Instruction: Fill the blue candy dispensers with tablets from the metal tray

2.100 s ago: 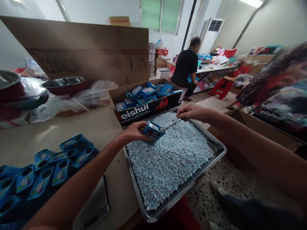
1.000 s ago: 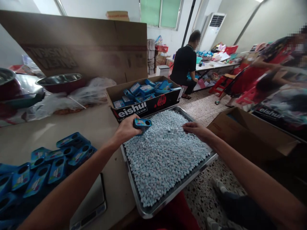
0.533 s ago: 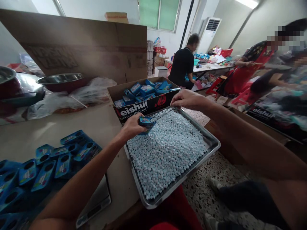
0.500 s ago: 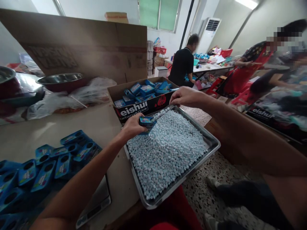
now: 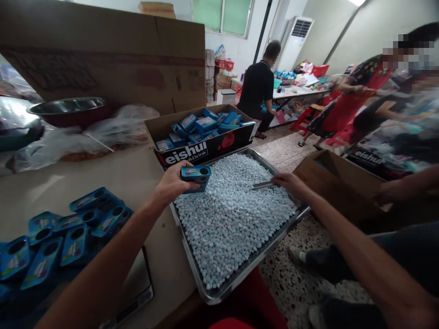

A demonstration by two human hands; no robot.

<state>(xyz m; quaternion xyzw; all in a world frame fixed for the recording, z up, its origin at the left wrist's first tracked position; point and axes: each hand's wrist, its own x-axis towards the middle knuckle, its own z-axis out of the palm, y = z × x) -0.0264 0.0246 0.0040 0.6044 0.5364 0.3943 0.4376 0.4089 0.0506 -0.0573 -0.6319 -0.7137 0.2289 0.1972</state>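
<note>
A metal tray (image 5: pixel 216 297) holds a heap of small pale blue-white pellets (image 5: pixel 233 214). Over its left part, my left hand (image 5: pixel 173 183) grips a small blue box (image 5: pixel 196 177), whose round dark opening faces up. My right hand (image 5: pixel 291 183) is closed around a thin metal scoop (image 5: pixel 263 185), which lies low over the pellets on the tray's right side. Behind the tray stands a black carton (image 5: pixel 219 145) of blue boxes (image 5: pixel 206 123). More blue boxes with round openings (image 5: pixel 73 244) lie on the table at the left.
A grey scale (image 5: pixel 146 294) is partly under my left forearm. Plastic bags (image 5: pixel 126 123) and a metal bowl (image 5: pixel 68 106) lie behind. At the right, a person's hand (image 5: pixel 387 192) is by a brown carton (image 5: pixel 329 178). Other people sit or stand farther back.
My right hand has moved from the tray's far edge down to its right side, and the scoop now shows. My left hand has drawn slightly left with the blue box. The view has shifted.
</note>
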